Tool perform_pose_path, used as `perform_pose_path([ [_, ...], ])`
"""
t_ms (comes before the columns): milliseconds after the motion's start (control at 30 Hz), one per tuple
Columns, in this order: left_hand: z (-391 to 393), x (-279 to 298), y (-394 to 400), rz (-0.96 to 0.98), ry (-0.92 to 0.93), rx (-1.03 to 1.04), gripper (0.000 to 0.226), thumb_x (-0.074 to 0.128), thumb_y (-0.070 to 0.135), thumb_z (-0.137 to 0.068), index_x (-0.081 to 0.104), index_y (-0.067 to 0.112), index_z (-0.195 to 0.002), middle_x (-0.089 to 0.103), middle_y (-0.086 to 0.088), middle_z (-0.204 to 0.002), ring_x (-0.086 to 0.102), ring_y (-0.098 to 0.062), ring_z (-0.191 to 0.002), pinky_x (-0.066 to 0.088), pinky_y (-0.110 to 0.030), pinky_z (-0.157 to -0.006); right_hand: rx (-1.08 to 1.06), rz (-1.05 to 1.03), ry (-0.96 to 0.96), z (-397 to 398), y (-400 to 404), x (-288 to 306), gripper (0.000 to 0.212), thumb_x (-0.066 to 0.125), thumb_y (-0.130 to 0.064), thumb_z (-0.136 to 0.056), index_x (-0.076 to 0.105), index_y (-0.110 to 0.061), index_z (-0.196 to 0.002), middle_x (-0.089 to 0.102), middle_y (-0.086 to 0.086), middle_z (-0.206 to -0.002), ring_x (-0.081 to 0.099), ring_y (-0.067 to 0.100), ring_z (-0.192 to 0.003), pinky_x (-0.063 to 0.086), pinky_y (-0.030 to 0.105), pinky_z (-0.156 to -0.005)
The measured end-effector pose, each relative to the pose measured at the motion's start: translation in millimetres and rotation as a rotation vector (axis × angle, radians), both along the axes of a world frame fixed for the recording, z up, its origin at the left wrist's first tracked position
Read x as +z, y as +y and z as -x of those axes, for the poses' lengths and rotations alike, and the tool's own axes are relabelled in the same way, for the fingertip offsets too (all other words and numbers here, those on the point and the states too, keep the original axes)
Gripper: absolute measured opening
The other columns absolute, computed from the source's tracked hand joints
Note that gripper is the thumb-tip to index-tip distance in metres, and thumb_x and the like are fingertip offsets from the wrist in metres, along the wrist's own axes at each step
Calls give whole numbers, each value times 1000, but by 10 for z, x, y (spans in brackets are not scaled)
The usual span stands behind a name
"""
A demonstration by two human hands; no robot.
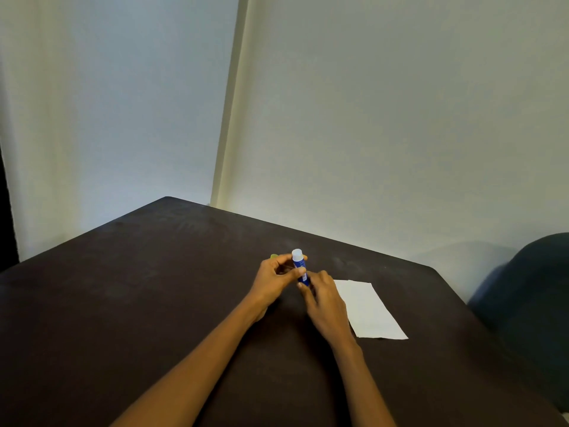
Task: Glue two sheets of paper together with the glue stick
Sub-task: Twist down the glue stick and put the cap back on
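— Standing nearly upright above the dark table (154, 303), the glue stick (299, 266) is held between both hands; its body is blue and its top end is white.

— How is it gripped?

— The upper part is pinched by the thumb and fingers of the left hand (275, 282), while the lower end is closed round by the fingers of the right hand (326, 306). Something yellow-green (274, 256) is glimpsed behind the left hand's fingers; what it is cannot be told.

— And the paper?

— White paper (369, 309) is laid flat on the table just beside the right hand, to its right. Whether one sheet or two are stacked there cannot be told.

— Anything further out?

— Pale walls (400, 118) are seen behind the table, and a dark rounded shape (529, 303) at the right edge.
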State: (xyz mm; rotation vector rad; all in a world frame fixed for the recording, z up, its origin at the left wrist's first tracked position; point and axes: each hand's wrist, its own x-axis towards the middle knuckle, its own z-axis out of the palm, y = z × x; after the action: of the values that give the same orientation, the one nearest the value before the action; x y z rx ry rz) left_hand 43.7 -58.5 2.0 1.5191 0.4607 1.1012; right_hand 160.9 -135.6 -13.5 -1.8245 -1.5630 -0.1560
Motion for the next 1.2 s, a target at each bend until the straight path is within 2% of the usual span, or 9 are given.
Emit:
perform_pose_path([
  [100, -21, -11, -12, -1, -1, -1, 27, 66, 7, -83, 67, 27, -100, 66, 0, -94, 65, -1, -86, 52, -15, -78, -149, -83, -62, 6, -1, 27, 20, 65, -37, -85, 60, -20, -96, 46, -11, -85, 46, 9, -78, 33, 18, -58],
  [233, -50, -27, -32, 38, 22, -6, 28, 64, 9, -84, 65, 15, -112, 67, 2, -94, 66, -3, -88, 52, -16, -79, -178, -114, 8, 53, -8, 12, 32, 72, -39, -78, 45, -22, -81, 47, -9, -77, 45, 10, -70, 32, 15, -52],
  [367, -18, -2, -17, 81, -14, 85, 28, 62, 11, -86, 62, 13, -114, 66, -4, -98, 63, -7, -87, 52, -14, -75, -145, -42, 49, 119, 24, 22, 32, 70, -36, -81, 51, -24, -104, 48, -9, -90, 48, 7, -82, 40, 18, -62],
  [500, 37, -35, 113, 170, 3, 374, 15, 57, 17, -90, 58, 13, -105, 59, -6, -103, 58, -16, -90, 48, -28, -83, -130, 37, 113, 165, 197, 92, 44, 57, -17, -90, 43, -21, -132, 46, -4, -105, 54, 15, -101, 47, 27, -76],
  [633, 74, -58, 234, 193, 98, 562, 17, 55, 18, -91, 58, 11, -107, 48, -4, -106, 50, -12, -85, 42, -28, -81, -164, 162, 208, 286, 613, 241, 43, 47, -27, -95, 39, -21, -136, 49, 7, -124, 53, 24, -111, 45, 39, -88],
  [733, 53, -63, 252, 204, 94, 526, 31, 55, 16, -90, 55, 8, -120, 52, -4, -115, 50, -10, -94, 41, -24, -83, -164, 323, 61, 322, 869, 271, 48, 43, -37, -95, 36, -22, -140, 45, 11, -134, 47, 28, -123, 43, 46, -93],
  [867, 25, -87, 262, 198, 101, 493, 38, 57, 13, -90, 53, 9, -127, 57, -5, -121, 54, -12, -106, 44, -25, -91, -187, 351, -13, 284, 956, 226, 32, 42, -36, -94, 50, -18, -120, 58, 10, -118, 54, 26, -111, 46, 41, -83],
  [1033, -1, -95, 262, 189, 58, 431, 35, 61, 13, -87, 56, 13, -122, 64, -4, -112, 60, -15, -101, 49, -30, -90, -265, 132, 304, 181, 811, 173, 14, 47, -29, -87, 42, -17, -91, 62, 4, -87, 59, 28, -83, 43, 37, -69],
  [1200, -68, -126, 199, 116, 137, 209, 32, 64, 16, -85, 62, 13, -117, 69, -5, -103, 65, -14, -90, 54, -29, -84, -24, -257, 1007, 95, 470, 257, 18, 50, -25, -94, 44, -28, -111, 69, -5, -95, 63, 12, -92, 50, 27, -70],
])
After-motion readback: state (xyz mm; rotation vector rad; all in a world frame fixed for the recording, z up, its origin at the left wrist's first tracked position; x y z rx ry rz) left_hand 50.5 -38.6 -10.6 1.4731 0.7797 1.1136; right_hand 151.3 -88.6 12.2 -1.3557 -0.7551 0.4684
